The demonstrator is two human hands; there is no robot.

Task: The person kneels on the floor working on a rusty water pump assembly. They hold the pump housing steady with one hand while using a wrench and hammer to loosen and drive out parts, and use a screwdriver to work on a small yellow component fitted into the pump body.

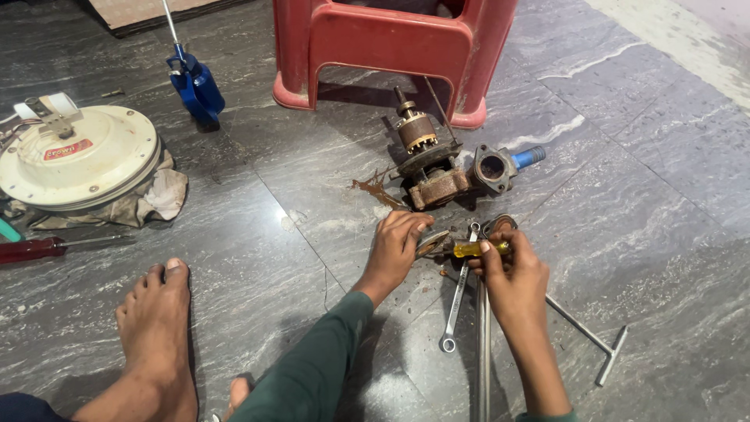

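My left hand (394, 246) rests on the grey floor and pinches a small round metal part (432, 241) at its fingertips. My right hand (506, 273) grips a yellow-handled screwdriver (471, 248), whose tip points left at that part. Just beyond the hands sits a rusty motor rotor assembly (426, 160) with a copper-coloured winding on its shaft, next to a grey pump housing (494, 167) with a blue outlet. A combination spanner (456, 301) lies on the floor between my hands.
A red plastic stool (391, 47) stands behind the motor. A cream round fan motor (78, 156) lies on a rag at left, with a blue oil can (195, 86) and a red-handled screwdriver (35, 248). A T-handle wrench (590, 336) lies right. A bare foot (160, 328) is near.
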